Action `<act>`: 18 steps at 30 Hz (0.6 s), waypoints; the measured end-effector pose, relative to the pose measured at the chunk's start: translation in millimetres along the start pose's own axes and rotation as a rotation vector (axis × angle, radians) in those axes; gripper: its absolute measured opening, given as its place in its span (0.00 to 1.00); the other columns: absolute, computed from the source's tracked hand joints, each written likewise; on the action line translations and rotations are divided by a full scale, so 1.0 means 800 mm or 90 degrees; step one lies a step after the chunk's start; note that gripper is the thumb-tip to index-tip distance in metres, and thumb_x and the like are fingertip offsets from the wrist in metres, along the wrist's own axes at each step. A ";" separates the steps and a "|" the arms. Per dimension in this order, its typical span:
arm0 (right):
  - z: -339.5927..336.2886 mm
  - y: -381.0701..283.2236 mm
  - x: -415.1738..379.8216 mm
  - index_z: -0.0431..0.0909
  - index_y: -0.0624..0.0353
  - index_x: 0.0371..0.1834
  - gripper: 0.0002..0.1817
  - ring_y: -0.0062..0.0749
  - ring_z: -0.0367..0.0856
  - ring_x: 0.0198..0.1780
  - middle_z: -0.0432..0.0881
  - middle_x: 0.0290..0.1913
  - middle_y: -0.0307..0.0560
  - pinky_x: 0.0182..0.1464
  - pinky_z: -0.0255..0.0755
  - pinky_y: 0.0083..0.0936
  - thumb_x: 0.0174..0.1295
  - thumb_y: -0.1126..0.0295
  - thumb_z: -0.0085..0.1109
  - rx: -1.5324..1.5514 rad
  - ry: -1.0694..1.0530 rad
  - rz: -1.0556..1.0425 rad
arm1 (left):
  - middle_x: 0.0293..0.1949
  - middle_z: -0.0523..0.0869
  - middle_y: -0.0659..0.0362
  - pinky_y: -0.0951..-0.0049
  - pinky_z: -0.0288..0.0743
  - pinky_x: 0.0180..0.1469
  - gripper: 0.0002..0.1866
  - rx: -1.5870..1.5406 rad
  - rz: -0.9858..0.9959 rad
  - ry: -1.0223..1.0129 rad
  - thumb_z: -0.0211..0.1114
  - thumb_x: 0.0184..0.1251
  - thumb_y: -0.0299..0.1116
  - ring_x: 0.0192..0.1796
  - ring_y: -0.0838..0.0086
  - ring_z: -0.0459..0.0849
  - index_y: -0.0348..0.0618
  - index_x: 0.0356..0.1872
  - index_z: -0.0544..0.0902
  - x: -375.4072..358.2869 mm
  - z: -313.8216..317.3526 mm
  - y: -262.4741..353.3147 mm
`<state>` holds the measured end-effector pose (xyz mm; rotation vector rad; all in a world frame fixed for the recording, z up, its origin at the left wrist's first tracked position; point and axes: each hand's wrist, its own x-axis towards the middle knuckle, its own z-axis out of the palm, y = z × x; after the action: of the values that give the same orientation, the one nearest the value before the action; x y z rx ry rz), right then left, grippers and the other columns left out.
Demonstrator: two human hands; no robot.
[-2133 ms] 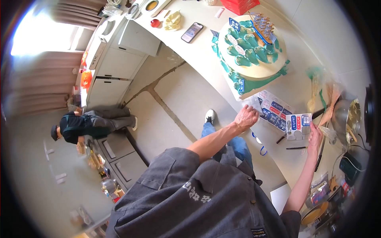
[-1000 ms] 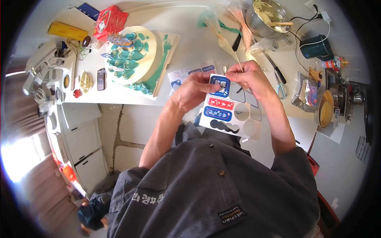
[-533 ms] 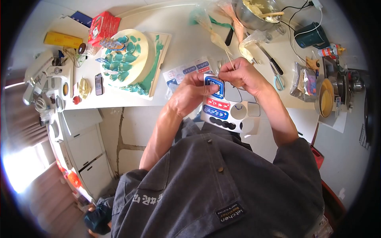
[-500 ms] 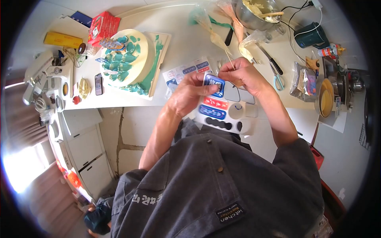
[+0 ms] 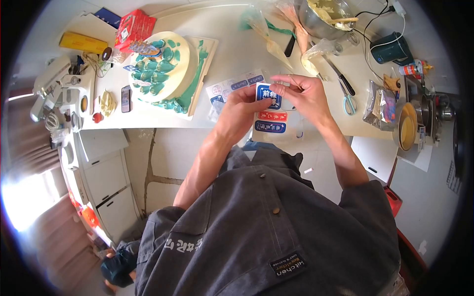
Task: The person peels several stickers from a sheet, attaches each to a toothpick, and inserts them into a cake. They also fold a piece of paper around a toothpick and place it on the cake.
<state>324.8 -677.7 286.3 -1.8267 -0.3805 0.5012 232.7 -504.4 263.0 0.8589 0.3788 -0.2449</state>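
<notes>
My left hand grips a clear sticker sheet by its upper left part, thumb on the front. On the sheet are a blue square label with white characters, a red label and a blue oblong label. At the sheet's top, my right hand has its thumb and index finger bent near the square label's right corner, a thin stick between its fingers. Another sticker sheet lies on the table behind my left hand. Left of it stands a cream cake with teal decoration.
Piping bags, a metal bowl, a black-handled knife and scissors are on the table's right half. A phone lies left of the cake. A person is at the lower left.
The view has shifted slightly. The sheet in my left hand now hangs more upright, and its black shapes no longer show. My right hand's fingers have moved closer to the square label.
</notes>
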 end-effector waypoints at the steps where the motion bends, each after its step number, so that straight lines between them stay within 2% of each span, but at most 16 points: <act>1: 0.007 0.003 -0.001 0.92 0.60 0.46 0.15 0.15 0.70 0.28 0.82 0.24 0.33 0.32 0.65 0.24 0.67 0.59 0.73 0.027 0.033 -0.029 | 0.47 0.90 0.58 0.72 0.81 0.55 0.18 0.028 0.014 0.002 0.67 0.67 0.18 0.47 0.75 0.87 0.33 0.59 0.83 0.000 0.001 -0.001; 2: 0.011 0.004 -0.003 0.92 0.59 0.46 0.15 0.16 0.70 0.28 0.82 0.24 0.33 0.32 0.64 0.24 0.67 0.59 0.73 0.055 0.067 -0.058 | 0.46 0.90 0.57 0.72 0.82 0.54 0.20 0.057 0.027 0.004 0.68 0.67 0.18 0.47 0.75 0.87 0.32 0.60 0.82 -0.001 0.001 -0.001; 5: -0.002 -0.005 -0.007 0.92 0.59 0.48 0.14 0.18 0.76 0.32 0.87 0.30 0.39 0.36 0.70 0.22 0.66 0.62 0.73 -0.072 0.025 -0.045 | 0.45 0.90 0.55 0.73 0.83 0.51 0.25 0.083 0.077 0.025 0.70 0.65 0.18 0.45 0.75 0.88 0.31 0.64 0.79 -0.008 0.012 0.005; 9: 0.012 -0.009 -0.016 0.91 0.62 0.49 0.15 0.21 0.80 0.36 0.89 0.36 0.43 0.40 0.72 0.20 0.62 0.68 0.76 -0.037 0.007 -0.087 | 0.44 0.90 0.52 0.72 0.83 0.47 0.31 0.104 0.121 0.062 0.71 0.63 0.17 0.44 0.74 0.88 0.29 0.69 0.74 -0.014 0.020 0.007; 10: 0.011 0.000 -0.014 0.90 0.62 0.50 0.15 0.19 0.78 0.35 0.89 0.36 0.42 0.38 0.71 0.19 0.62 0.69 0.76 -0.040 0.015 -0.094 | 0.43 0.91 0.52 0.73 0.82 0.46 0.27 0.155 0.147 0.061 0.72 0.67 0.23 0.43 0.74 0.88 0.30 0.66 0.76 -0.011 0.014 0.000; 12: 0.012 0.014 -0.010 0.90 0.62 0.51 0.15 0.16 0.74 0.31 0.89 0.36 0.39 0.34 0.68 0.17 0.61 0.72 0.75 -0.044 0.030 -0.109 | 0.47 0.90 0.51 0.70 0.83 0.51 0.20 0.150 0.077 0.093 0.68 0.73 0.29 0.47 0.72 0.88 0.28 0.61 0.81 -0.010 0.007 0.000; 14: 0.021 -0.001 -0.017 0.90 0.61 0.52 0.15 0.12 0.69 0.28 0.88 0.36 0.37 0.30 0.64 0.15 0.61 0.75 0.74 -0.020 0.035 -0.016 | 0.45 0.91 0.51 0.69 0.84 0.47 0.18 0.210 0.097 0.121 0.66 0.77 0.35 0.45 0.73 0.89 0.27 0.55 0.85 -0.005 0.003 -0.006; 15: 0.023 -0.005 -0.020 0.90 0.60 0.53 0.16 0.10 0.66 0.26 0.88 0.36 0.35 0.29 0.62 0.14 0.61 0.77 0.73 -0.013 0.038 0.033 | 0.41 0.91 0.53 0.69 0.85 0.42 0.18 0.196 0.119 0.149 0.67 0.77 0.36 0.41 0.73 0.89 0.27 0.51 0.87 0.002 -0.001 -0.016; 16: 0.026 -0.003 -0.022 0.90 0.59 0.53 0.17 0.09 0.63 0.26 0.88 0.37 0.34 0.27 0.60 0.14 0.60 0.78 0.72 -0.002 0.037 0.026 | 0.38 0.91 0.54 0.72 0.84 0.39 0.18 0.222 0.125 0.180 0.67 0.77 0.37 0.36 0.75 0.88 0.26 0.49 0.88 0.006 -0.003 -0.020; 18: 0.029 0.008 -0.022 0.90 0.58 0.54 0.18 0.06 0.58 0.24 0.88 0.37 0.32 0.25 0.56 0.13 0.59 0.80 0.71 0.018 0.043 0.013 | 0.36 0.91 0.54 0.73 0.84 0.37 0.18 0.346 0.154 0.198 0.67 0.77 0.37 0.34 0.77 0.87 0.25 0.48 0.88 0.006 -0.005 -0.022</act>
<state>297.9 -669.0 276.9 -1.8161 -0.3081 0.4550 229.9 -512.5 246.8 1.4749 0.5029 0.0186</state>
